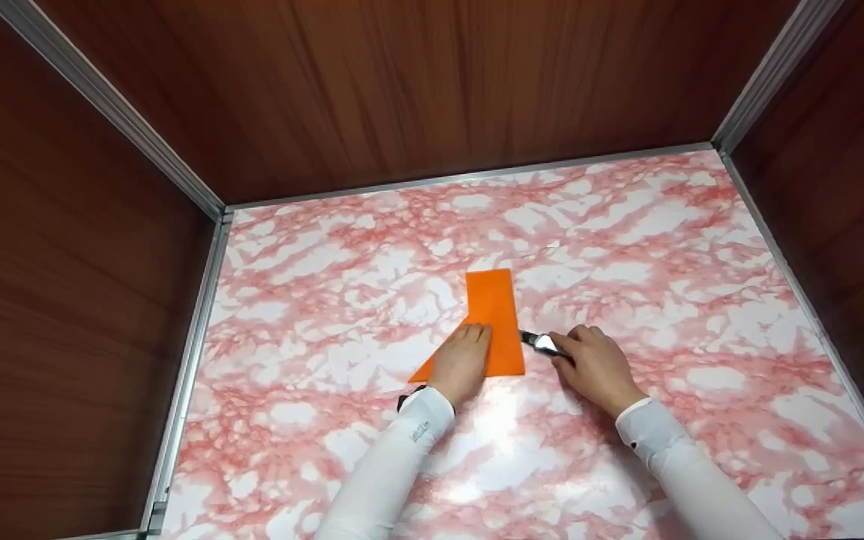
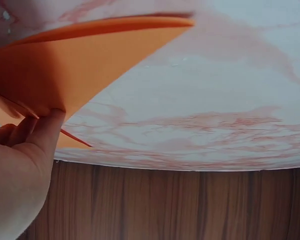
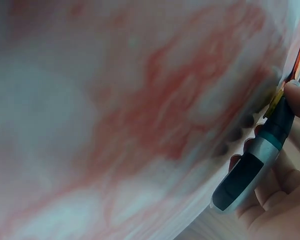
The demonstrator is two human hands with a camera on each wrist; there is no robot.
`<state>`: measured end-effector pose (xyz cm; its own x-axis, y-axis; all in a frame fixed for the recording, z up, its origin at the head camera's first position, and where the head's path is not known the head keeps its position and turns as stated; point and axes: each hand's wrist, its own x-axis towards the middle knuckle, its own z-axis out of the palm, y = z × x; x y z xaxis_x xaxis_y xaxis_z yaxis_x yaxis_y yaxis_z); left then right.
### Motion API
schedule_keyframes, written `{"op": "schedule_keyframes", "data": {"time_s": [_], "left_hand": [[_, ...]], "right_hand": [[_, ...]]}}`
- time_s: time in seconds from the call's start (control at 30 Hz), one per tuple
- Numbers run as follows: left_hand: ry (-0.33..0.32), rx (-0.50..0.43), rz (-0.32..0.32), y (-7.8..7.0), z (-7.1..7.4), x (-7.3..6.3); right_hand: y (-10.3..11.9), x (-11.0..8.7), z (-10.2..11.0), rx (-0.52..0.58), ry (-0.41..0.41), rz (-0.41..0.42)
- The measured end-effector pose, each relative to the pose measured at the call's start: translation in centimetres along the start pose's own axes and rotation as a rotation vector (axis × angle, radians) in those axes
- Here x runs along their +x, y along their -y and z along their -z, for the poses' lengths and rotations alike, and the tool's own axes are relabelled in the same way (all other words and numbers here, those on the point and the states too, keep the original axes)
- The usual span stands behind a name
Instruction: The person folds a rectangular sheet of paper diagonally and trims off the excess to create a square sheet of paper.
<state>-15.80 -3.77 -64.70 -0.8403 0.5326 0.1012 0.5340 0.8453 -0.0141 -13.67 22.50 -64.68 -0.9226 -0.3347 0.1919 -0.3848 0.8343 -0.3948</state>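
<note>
Orange paper, folded with a triangular flap toward the lower left, lies near the middle of the pink-and-white marbled counter. The left hand presses on it, fingers extended over the flap's side. The right hand grasps a black-and-silver tool, its tip right by the paper's right edge; whether they touch, I cannot tell. White sleeves cover both forearms, and dark wood-grain panels stand around the counter.
</note>
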Motion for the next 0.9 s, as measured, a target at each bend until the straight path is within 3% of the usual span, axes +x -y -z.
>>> {"op": "schedule_keyframes", "data": {"time_s": [0.17, 0.47, 0.9], "left_hand": [[0.032, 0.054, 0.026, -0.2, -0.2, 0.1], [0.077, 0.012, 0.073, -0.4, 0.2, 0.1], [0.111, -0.009, 0.082, -0.4, 0.8, 0.4]], "right_hand": [[0.3, 0.0, 0.1, 0.004, 0.019, -0.003], [0.5, 0.3, 0.5, -0.021, 0.040, 0.000], [-0.7, -0.1, 0.9, -0.039, -0.062, -0.023]]}}
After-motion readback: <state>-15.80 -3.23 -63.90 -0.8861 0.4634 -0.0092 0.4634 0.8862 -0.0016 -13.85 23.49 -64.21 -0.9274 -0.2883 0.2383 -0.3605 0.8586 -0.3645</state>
